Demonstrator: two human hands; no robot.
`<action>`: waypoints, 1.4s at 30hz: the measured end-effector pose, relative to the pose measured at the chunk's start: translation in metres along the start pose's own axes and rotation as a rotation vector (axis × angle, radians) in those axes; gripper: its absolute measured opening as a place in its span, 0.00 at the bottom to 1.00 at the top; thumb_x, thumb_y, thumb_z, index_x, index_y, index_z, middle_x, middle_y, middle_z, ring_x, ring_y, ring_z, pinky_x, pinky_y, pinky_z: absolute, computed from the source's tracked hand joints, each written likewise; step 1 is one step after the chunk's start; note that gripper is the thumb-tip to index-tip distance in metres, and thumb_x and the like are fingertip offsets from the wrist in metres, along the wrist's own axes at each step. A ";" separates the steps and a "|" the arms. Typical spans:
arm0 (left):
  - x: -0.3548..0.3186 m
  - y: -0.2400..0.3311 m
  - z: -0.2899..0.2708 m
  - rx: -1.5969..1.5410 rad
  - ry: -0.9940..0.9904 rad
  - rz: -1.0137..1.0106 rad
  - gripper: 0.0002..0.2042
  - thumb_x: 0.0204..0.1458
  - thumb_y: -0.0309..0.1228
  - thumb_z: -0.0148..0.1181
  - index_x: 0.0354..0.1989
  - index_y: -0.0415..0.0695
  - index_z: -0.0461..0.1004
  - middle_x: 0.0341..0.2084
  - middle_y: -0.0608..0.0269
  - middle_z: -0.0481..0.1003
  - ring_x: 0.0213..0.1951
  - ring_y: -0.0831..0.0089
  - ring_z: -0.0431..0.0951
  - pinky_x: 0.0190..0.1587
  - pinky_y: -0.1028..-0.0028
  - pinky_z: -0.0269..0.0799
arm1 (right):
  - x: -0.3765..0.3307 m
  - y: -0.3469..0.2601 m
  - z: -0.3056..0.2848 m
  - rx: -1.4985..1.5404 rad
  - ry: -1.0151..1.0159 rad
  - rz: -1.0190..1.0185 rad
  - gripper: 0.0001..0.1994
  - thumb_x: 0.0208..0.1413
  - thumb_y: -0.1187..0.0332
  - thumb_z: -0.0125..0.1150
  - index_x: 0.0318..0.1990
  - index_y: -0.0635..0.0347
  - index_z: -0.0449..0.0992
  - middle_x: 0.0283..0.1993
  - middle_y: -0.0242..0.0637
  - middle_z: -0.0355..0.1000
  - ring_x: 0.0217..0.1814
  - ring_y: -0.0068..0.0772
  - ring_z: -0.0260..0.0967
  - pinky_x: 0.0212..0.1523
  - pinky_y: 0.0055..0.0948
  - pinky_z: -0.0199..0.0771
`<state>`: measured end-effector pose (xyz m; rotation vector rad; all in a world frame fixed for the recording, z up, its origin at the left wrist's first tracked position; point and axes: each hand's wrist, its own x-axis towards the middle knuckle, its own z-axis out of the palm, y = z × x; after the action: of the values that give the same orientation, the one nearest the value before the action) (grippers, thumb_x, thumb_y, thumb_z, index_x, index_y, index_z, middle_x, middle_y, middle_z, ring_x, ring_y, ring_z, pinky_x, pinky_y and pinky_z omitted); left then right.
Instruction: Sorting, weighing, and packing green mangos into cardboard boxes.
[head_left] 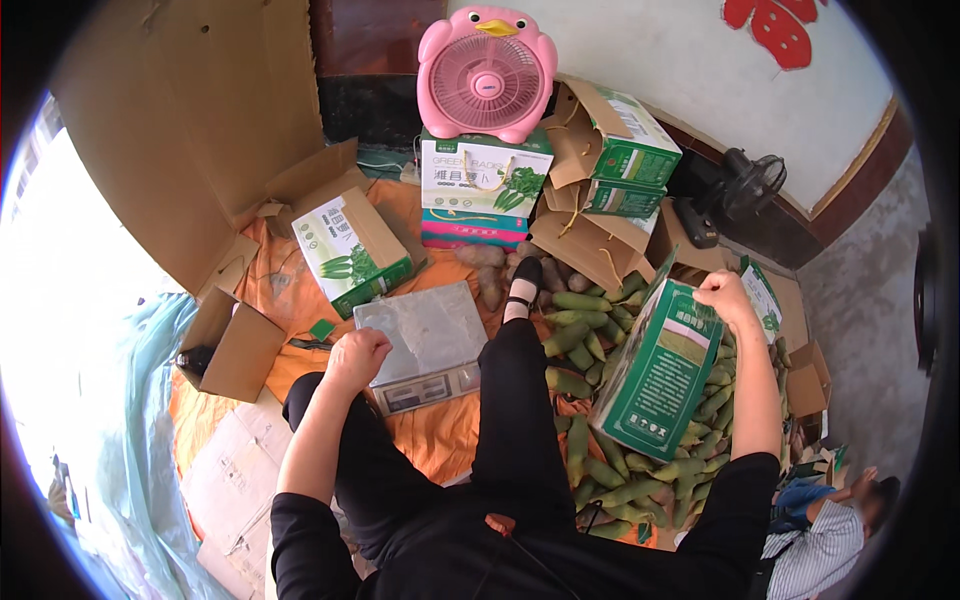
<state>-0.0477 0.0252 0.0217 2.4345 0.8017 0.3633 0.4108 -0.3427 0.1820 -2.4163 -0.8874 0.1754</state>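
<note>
Nearest, green radishes [630, 490] lay in a pile. Over them tilted a green carton [650, 385], and the right hand [728, 298] was holding its top edge. The left hand [358, 360], with fingers curled narrow, was at the left edge of a grey box [430, 325]. Farther away, a pink fan [487, 85] stood on a white box [470, 185].

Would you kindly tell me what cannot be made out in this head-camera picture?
Head view, all items:
Whether the left hand grips something small: its own curled fingers hide the palm.
The inside of the green box held by the right hand: its walls hide it.
Any green radishes directly behind that box: the box covers them.
What the dark object is: the small brown carton partly hides it.
The whole red wall decoration: the top edge cuts it off.
</note>
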 end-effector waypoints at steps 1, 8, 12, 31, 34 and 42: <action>-0.001 0.000 -0.002 -0.010 0.002 -0.008 0.07 0.50 0.33 0.59 0.30 0.42 0.78 0.29 0.53 0.76 0.35 0.53 0.77 0.39 0.60 0.73 | 0.001 -0.016 0.000 0.041 -0.024 0.015 0.06 0.43 0.73 0.68 0.23 0.65 0.76 0.20 0.29 0.69 0.24 0.20 0.63 0.29 0.26 0.64; -0.003 -0.002 -0.003 -0.026 0.015 -0.021 0.07 0.50 0.32 0.59 0.30 0.42 0.78 0.29 0.53 0.76 0.35 0.53 0.77 0.39 0.60 0.72 | 0.019 -0.146 -0.026 0.086 0.208 -0.330 0.07 0.47 0.75 0.64 0.24 0.66 0.72 0.21 0.27 0.66 0.25 0.16 0.59 0.28 0.21 0.61; -0.003 -0.002 -0.003 -0.051 0.019 -0.020 0.07 0.50 0.32 0.59 0.30 0.42 0.78 0.29 0.54 0.76 0.35 0.54 0.77 0.39 0.61 0.73 | 0.029 -0.208 -0.004 0.241 0.271 -0.503 0.07 0.47 0.74 0.65 0.25 0.67 0.73 0.23 0.28 0.68 0.26 0.16 0.61 0.29 0.21 0.62; -0.008 -0.013 -0.004 0.151 -0.212 -0.292 0.17 0.48 0.32 0.60 0.48 0.43 0.75 0.41 0.48 0.77 0.45 0.53 0.77 0.50 0.60 0.71 | -0.049 -0.280 0.359 0.537 -0.552 -0.560 0.10 0.51 0.64 0.61 0.37 0.59 0.78 0.39 0.43 0.75 0.40 0.47 0.73 0.43 0.40 0.72; -0.012 -0.016 -0.008 0.322 -0.303 -0.396 0.19 0.48 0.34 0.60 0.48 0.41 0.74 0.47 0.47 0.74 0.51 0.52 0.74 0.53 0.59 0.69 | -0.029 -0.259 0.353 0.276 -0.347 -0.669 0.07 0.52 0.66 0.58 0.35 0.54 0.80 0.40 0.39 0.75 0.46 0.45 0.72 0.45 0.41 0.71; -0.021 -0.030 -0.015 0.332 -0.260 -0.368 0.17 0.50 0.34 0.58 0.46 0.40 0.73 0.47 0.49 0.74 0.49 0.53 0.75 0.51 0.59 0.71 | 0.013 -0.159 0.345 -0.493 -0.057 -0.687 0.09 0.53 0.68 0.51 0.32 0.49 0.80 0.33 0.30 0.72 0.48 0.34 0.65 0.51 0.56 0.57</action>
<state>-0.0837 0.0388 0.0147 2.4833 1.2394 -0.2399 0.2284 -0.0773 -0.0201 -2.3592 -1.9012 -0.2655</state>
